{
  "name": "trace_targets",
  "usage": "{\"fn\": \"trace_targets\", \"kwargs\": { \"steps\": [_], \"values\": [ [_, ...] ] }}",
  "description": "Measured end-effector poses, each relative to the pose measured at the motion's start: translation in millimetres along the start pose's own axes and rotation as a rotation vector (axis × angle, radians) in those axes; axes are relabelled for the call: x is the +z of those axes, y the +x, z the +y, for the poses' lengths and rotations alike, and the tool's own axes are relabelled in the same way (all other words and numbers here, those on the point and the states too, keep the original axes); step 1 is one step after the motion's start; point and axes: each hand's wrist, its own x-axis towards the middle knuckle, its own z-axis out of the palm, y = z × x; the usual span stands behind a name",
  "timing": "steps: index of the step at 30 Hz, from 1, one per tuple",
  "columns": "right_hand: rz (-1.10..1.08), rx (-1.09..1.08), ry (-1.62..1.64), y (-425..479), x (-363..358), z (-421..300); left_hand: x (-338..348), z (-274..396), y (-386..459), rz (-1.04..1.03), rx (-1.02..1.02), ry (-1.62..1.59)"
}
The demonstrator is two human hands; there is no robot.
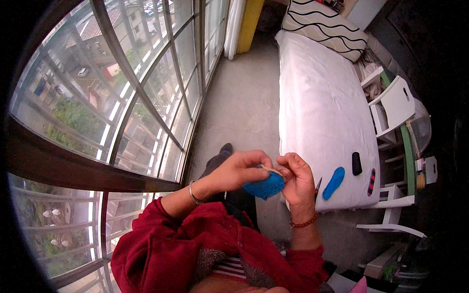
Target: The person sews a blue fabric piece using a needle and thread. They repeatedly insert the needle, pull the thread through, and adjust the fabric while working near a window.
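My left hand point(250, 166) pinches a blue fabric piece point(264, 187) with a pale tan strip point(271, 169) along its upper edge. Close against the right end of that piece is my right hand point(298, 179), its fingers curled and the fingertips at the edge. Whether a needle or thread is between those fingertips is too small to tell. Both hands are raised in front of my body, left of the near end of a white-covered bed or table point(322, 99). On the white cover lie a blue insole point(333, 183) and a black thread spool point(356, 163).
A dark pointed tool with red on its handle point(317, 188) lies by the cover's near edge. Further right is a red-and-black striped piece point(371, 182). White chairs point(394, 104) line the right side. Large framed windows point(146, 84) stand left; a patterned cushion point(324, 27) lies at the far end.
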Motion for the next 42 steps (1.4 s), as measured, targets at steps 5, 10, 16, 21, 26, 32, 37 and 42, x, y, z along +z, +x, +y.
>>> {"fn": "trace_targets", "kwargs": {
  "steps": [5, 10, 16, 21, 26, 32, 37, 42],
  "values": [
    [-0.005, 0.029, 0.325, 6.9, -25.7, -1.7, -4.0, -1.3, 0.3, 0.051, -0.104, -0.238],
    [0.098, -0.045, 0.47, 13.0, -101.4, -4.2, -5.8, -0.2, 3.4, 0.076, -0.135, -0.351],
    [0.233, -0.105, 0.564, -20.8, -181.6, -7.7, -11.6, -5.8, 6.6, 0.11, -0.189, -0.527],
    [0.485, -0.353, 0.639, -65.1, -350.1, -17.1, -13.8, -7.2, 7.0, 0.124, -0.198, -0.56],
    [0.992, -0.612, 0.417, -149.2, -472.8, -20.2, -15.1, -7.1, 7.9, 0.076, -0.221, -0.535],
    [0.865, -0.611, 0.378, -151.0, -430.7, -51.4, -2.5, -7.0, 8.3, 0.066, -0.294, -0.574],
    [0.71, -0.422, -0.027, -91.0, -313.3, -63.6, 3.5, -7.2, 9.2, 0.1, -0.29, -0.491],
    [0.263, -0.266, -0.449, -47.0, -119.6, -46.2, 8.6, -8.9, 10.0, 0.11, -0.278, -0.36]
  ]
}}
